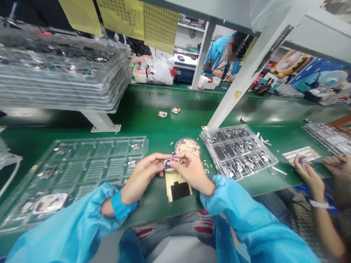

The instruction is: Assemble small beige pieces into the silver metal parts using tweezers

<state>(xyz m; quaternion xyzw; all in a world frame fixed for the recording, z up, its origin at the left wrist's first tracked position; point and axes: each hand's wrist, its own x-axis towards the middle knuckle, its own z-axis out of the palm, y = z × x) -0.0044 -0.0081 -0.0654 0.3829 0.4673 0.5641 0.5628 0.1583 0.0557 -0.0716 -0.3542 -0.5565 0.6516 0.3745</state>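
You sit at a green bench (139, 117), with a transparent tray (90, 166) on your left and a tray stack (244, 175) on your right. Your left hand (144, 173) and right hand (193, 171) meet by the far edge of a yellow sheet (169, 182), near a round dish (201, 149). Your fingers pinch a small casing (166, 165) from both ends. It looks light and stiff, perhaps slippery, its inner parts probably fragile; grip the rim, sparing the middle.

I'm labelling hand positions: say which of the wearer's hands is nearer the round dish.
Right. The right hand is just on the near side of the round dish; the left hand is farther off, to its near left.
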